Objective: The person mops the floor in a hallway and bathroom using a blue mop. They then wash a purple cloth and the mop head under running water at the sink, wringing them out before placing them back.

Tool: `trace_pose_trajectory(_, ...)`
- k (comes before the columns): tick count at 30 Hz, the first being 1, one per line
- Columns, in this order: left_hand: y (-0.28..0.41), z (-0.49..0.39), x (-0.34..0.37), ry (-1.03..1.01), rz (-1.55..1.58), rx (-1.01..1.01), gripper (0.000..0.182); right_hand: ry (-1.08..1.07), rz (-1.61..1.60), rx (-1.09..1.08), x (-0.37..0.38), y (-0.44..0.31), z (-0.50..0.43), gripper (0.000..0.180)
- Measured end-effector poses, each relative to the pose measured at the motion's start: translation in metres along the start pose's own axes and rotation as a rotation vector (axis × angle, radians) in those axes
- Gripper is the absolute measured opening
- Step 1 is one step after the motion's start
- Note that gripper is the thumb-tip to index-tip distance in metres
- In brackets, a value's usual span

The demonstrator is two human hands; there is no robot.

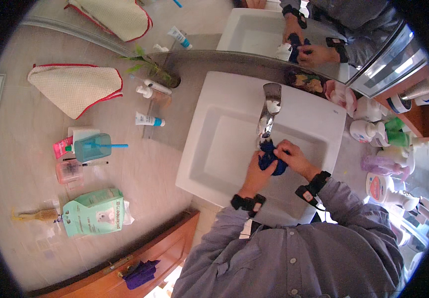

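Note:
A bunched dark blue cloth point(268, 158) is held between both hands over the basin of a white ceramic sink point(220, 126). My left hand point(257, 175) grips its lower left side, with the thumb laid across the fabric. With bent fingers, my right hand point(294, 156) pinches the cloth's upper right edge. The upper end of the cloth lies right at the spout of a chrome faucet point(268, 115). Whether water is running cannot be made out. Each wrist wears a black strap with a small device.
A mirror point(196, 22) stands behind the sink. Several pump and spray bottles point(363, 130) crowd the right side. On the left wall hang a cream cloth point(80, 87), a blue cup point(92, 147) and a green pouch point(95, 216). A wooden door point(162, 249) is at lower left.

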State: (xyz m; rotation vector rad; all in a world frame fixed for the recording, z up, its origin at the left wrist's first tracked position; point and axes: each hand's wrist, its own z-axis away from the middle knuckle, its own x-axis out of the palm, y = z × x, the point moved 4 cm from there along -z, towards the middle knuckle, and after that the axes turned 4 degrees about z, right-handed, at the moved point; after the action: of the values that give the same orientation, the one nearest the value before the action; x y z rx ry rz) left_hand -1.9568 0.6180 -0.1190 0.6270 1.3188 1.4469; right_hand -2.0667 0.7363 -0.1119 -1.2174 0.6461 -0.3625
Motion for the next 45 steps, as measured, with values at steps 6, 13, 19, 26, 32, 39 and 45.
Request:
trace_pose_trajectory(6,-0.022,-0.025,-0.064,0.129,0.061,-0.245,0.067,0.101,0.144,0.326,-0.013,0.015,0.001,0.051)
trace_pose_trajectory(13,-0.014,-0.043,-0.019,-0.088,0.961,-0.557,0.073,0.221,0.302,0.043,0.055,0.027,-0.054,0.042)
trace_pose_trajectory(19,-0.030,-0.046,-0.033,-0.118,1.149,-0.468,0.064,-0.135,-0.287,-0.212,0.073,-0.012,-0.035,0.018)
trace_pose_trajectory(26,-0.017,-0.037,0.022,-0.155,1.067,-0.553,0.054,0.229,-0.351,0.032,0.021,-0.006,-0.045,0.038)
trace_pose_trajectory(32,0.004,-0.006,-0.010,-0.153,1.312,-0.590,0.070,0.351,0.133,-0.153,0.044,-0.038,0.020,0.044)
trace_pose_trajectory(39,0.025,0.049,-0.053,0.060,1.008,-0.443,0.040,0.231,-0.250,-0.126,0.096,-0.085,0.051,0.038)
trace_pose_trajectory(45,0.037,0.057,-0.060,0.174,0.823,-0.507,0.027,0.314,-0.430,-0.075,0.088,-0.094,0.057,0.039)
